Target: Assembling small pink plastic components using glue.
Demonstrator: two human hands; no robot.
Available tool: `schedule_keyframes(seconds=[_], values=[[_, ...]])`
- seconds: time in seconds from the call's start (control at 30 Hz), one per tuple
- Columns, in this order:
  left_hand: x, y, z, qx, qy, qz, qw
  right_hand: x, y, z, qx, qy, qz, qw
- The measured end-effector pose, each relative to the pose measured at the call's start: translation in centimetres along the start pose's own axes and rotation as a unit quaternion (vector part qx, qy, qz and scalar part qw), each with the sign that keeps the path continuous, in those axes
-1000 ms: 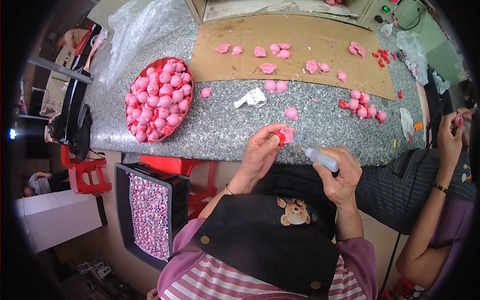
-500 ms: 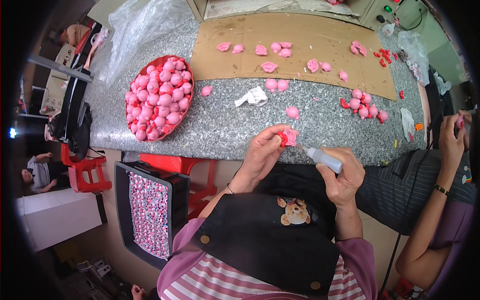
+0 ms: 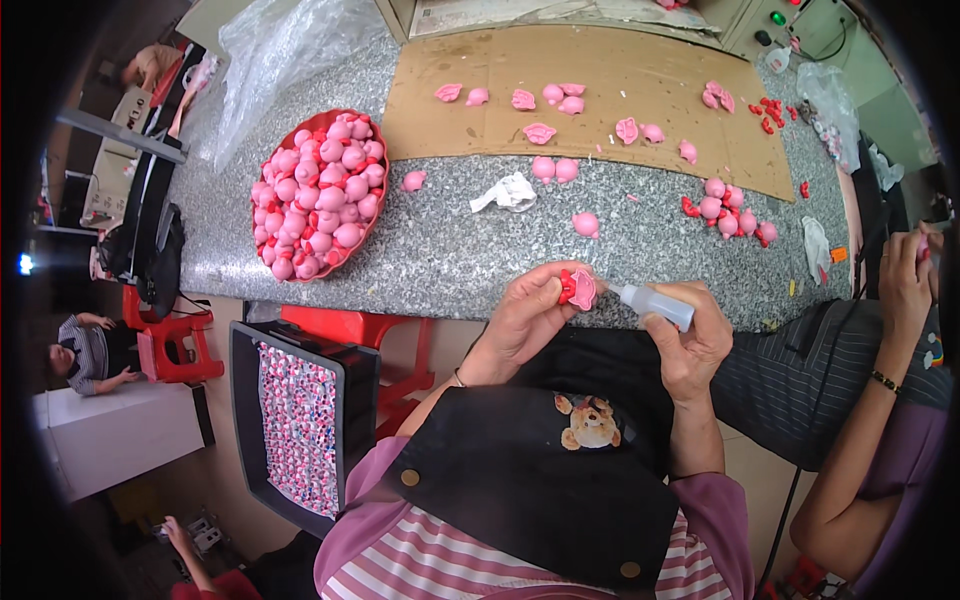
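Observation:
My left hand (image 3: 528, 312) is closed, pinching a small pink and red plastic toy part (image 3: 583, 290) between thumb and fingertips at the table's near edge. The part's hollow pink side faces right, and its red piece sits by my thumb. In my right hand (image 3: 692, 338) is a translucent squeeze bottle (image 3: 657, 305), lying nearly level. Its thin nozzle points left at the pink part; whether the tip touches it I cannot tell. Beyond my hands a round pink piece (image 3: 586, 225) lies on the granite tabletop (image 3: 430, 250).
A red bowl (image 3: 368, 222) heaped with pink and red pieces stands at left. Several pink parts lie on a cardboard sheet (image 3: 470, 60). A crumpled white tissue (image 3: 505, 192) is nearer. A black crate (image 3: 350, 430) stands below left; a co-worker's arm (image 3: 850, 450) is at right.
The squeeze bottle has moved slightly right and tipped closer to level. My left hand has turned the pink part a little. In the background at left, people have shifted.

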State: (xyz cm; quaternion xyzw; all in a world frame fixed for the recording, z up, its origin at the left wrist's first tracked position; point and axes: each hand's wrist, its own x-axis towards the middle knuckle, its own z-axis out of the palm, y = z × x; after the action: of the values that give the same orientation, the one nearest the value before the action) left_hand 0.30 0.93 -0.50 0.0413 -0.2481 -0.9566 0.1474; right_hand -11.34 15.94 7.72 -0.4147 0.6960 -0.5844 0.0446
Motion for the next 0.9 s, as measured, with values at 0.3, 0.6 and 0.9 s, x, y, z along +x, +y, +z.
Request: schedule_keyframes(seconds=[0.3, 0.6, 0.9], values=[[-0.05, 0.20, 0.06, -0.008, -0.009, -0.012, 1.000, 0.00, 0.13, -0.03, -0.004, -0.009, -0.012, 1.000], [-0.10, 0.25, 0.19, 0.003, 0.012, -0.017, 1.000, -0.03, 0.34, -0.02, 0.012, -0.007, 0.006, 1.000], [0.09, 0.27, 0.00, 0.010, -0.004, -0.020, 1.000, -0.04, 0.34, 0.01, 0.030, -0.002, -0.005, 1.000]])
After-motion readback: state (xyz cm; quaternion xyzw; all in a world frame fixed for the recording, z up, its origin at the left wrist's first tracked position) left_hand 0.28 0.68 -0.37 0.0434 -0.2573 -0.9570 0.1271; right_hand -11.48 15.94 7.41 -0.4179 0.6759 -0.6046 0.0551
